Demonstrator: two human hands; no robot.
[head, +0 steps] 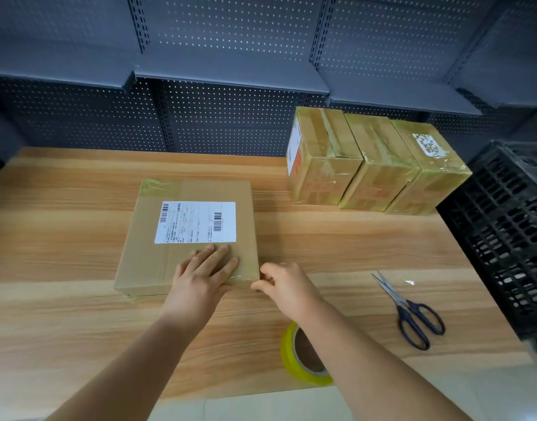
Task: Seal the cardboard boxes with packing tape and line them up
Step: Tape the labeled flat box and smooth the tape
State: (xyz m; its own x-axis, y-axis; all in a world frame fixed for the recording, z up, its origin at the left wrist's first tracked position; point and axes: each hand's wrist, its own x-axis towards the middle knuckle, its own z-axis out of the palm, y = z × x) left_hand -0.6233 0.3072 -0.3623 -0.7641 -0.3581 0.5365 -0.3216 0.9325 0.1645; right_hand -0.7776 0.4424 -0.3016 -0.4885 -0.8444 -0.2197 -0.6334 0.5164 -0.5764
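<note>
At the near right corner of the flat box (146, 259) on the table (64, 214), my left hand (205, 268) pressed flat, fingers (215, 255) straight and slightly apart. My right hand (284, 284) curled against the edge, and I couldn't tell whether it pinched tape. I judged the sealing unfinished, with that corner needing smoothing next.

The wood-grain surface (64, 238) carries a flat cardboard box (146, 262) near its middle, a white shipping label (194, 221) on top. Three tape-wrapped boxes (376, 165) stand side by side, touching, along the far edge toward the far right corner. Blue-handled scissors (410, 311) lie near the right edge, and a roll of yellow packing tape (294, 357), partly hidden, sits at the near edge.
</note>
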